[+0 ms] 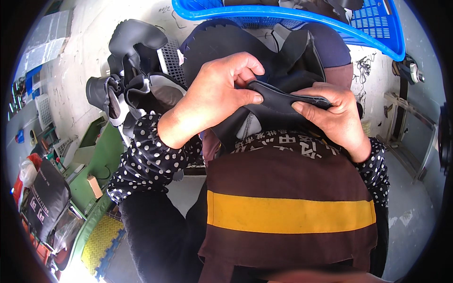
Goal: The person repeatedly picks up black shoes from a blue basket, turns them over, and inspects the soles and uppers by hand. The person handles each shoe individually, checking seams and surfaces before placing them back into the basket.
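Observation:
Both hands grip the folded edge of a black leather piece with a stitched seam, which looks like a shoe or boot upper. My left hand pinches its left end between thumb and curled fingers. Farther right along the same edge, my right hand has its thumb on the near side and its fingers behind. A short stretch of the edge runs between the two thumbs. More black leather spreads out over the lap beyond the hands. Below the piece lies a brown apron with a yellow band.
To the left, a heap of black uppers with grey lining rests by a white slotted basket. A blue plastic basket holding dark pieces stands ahead. Green furniture is at far left, a metal frame at right.

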`<state>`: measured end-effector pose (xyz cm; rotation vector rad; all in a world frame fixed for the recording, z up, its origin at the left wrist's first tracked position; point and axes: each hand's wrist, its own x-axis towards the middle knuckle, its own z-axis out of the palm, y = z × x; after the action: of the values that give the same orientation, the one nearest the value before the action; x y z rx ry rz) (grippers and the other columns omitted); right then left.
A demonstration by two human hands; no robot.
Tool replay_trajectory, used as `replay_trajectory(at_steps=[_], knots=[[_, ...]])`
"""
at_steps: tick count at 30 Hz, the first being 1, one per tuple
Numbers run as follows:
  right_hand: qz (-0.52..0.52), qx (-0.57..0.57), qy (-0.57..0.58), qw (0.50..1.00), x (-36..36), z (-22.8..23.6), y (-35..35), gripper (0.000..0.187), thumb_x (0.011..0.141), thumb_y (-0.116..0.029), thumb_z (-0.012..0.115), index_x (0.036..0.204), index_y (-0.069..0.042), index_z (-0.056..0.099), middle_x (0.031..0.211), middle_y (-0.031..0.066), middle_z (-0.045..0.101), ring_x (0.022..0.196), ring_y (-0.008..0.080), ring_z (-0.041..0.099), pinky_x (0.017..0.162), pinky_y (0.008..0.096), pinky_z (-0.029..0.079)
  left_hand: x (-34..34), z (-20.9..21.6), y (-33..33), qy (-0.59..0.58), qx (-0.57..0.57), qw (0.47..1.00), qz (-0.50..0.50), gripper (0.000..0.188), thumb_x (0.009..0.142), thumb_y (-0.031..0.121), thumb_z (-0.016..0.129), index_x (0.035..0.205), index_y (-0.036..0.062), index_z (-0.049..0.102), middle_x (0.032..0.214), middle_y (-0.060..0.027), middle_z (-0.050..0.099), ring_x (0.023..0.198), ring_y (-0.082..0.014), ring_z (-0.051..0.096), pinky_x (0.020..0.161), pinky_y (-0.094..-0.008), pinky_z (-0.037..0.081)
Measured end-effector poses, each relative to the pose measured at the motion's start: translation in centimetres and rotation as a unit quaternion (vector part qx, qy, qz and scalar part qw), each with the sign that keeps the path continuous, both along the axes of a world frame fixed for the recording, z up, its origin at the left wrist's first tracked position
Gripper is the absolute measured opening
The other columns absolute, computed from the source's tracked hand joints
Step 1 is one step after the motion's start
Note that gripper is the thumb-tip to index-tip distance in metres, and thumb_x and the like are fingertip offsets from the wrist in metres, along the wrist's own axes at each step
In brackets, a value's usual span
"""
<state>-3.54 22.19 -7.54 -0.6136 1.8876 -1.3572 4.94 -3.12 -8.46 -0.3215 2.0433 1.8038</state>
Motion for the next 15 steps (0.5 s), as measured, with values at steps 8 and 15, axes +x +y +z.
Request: replay_trajectory(at_steps=[8, 15], knots=[[0.005, -0.013, 0.032, 0.999, 0.1, -0.2, -0.1, 0.014, 0.089, -0.002, 0.08, 0.104, -0.001, 0.079, 0.085, 0.0063, 0.071, 0.077, 0.0113, 0.067, 0.066, 0.0271, 0.051, -0.7, 0.1, -0.1, -0.005, -0.002, 0.999, -0.036, 0.033, 0.083, -0.011, 0.077, 0.113, 0.0026, 0.077, 0.088, 0.0027, 0.063, 0.077, -0.0051, 0.058, 0.073, -0.0214, 0.051], [-0.004, -0.034, 0.032, 0.999, 0.2, -0.2, 0.3, 0.013, 0.09, 0.001, 0.077, 0.102, -0.001, 0.078, 0.086, 0.0064, 0.071, 0.076, 0.0101, 0.066, 0.066, 0.0263, 0.051, -2.3, 1.0, -0.3, -0.04, -0.014, 0.993, -0.113, 0.025, 0.084, -0.004, 0.078, 0.108, 0.0014, 0.078, 0.093, 0.0009, 0.067, 0.083, -0.0082, 0.061, 0.077, -0.0241, 0.049]])
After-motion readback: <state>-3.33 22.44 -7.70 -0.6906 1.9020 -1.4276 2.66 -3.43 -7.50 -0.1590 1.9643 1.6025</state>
